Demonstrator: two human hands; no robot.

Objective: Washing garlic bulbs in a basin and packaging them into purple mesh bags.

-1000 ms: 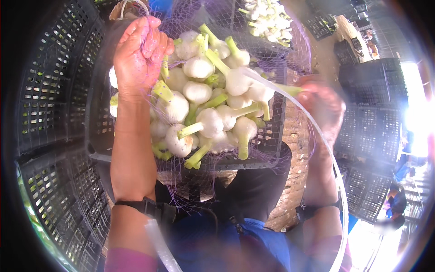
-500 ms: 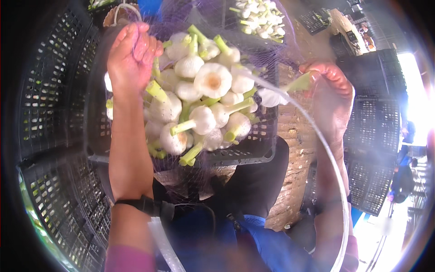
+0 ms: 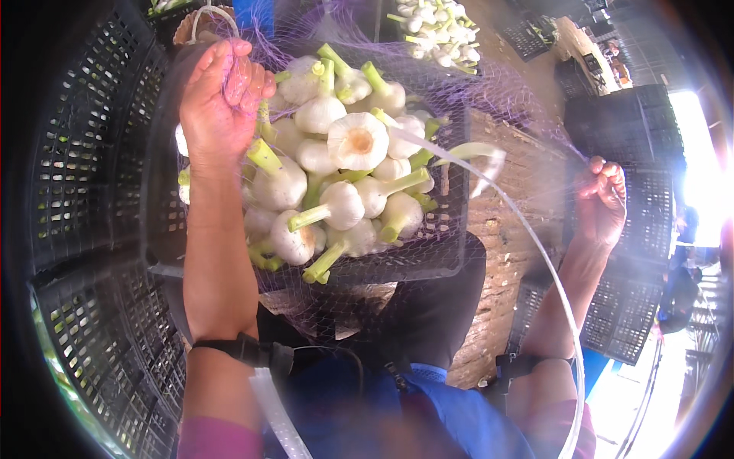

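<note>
A heap of white garlic bulbs (image 3: 359, 141) with cut green stems fills a black plastic crate (image 3: 413, 264). Purple mesh netting (image 3: 489, 92) spreads over and around the bulbs. My left hand (image 3: 222, 103) is closed on the netting at the crate's left side, fingers curled up in a fist. Off to the right, beyond the crate, my right hand (image 3: 604, 187) pinches the netting's edge and holds it stretched out. A blurred, curved pale green-and-white piece (image 3: 478, 157) shows between the crate and my right hand; its kind is unclear.
Stacked black crates (image 3: 92, 153) stand on the left, more crates (image 3: 623, 199) on the right. Another pile of garlic (image 3: 440, 30) lies farther back. A pale cord (image 3: 547, 264) crosses the view in front of the wet brown floor (image 3: 497, 222). A woven basket (image 3: 191, 27) stands at the far left.
My right hand has let go of a garlic bulb held by its stem, moved outward and down to the right, and now stretches the netting. My left hand has stayed in place.
</note>
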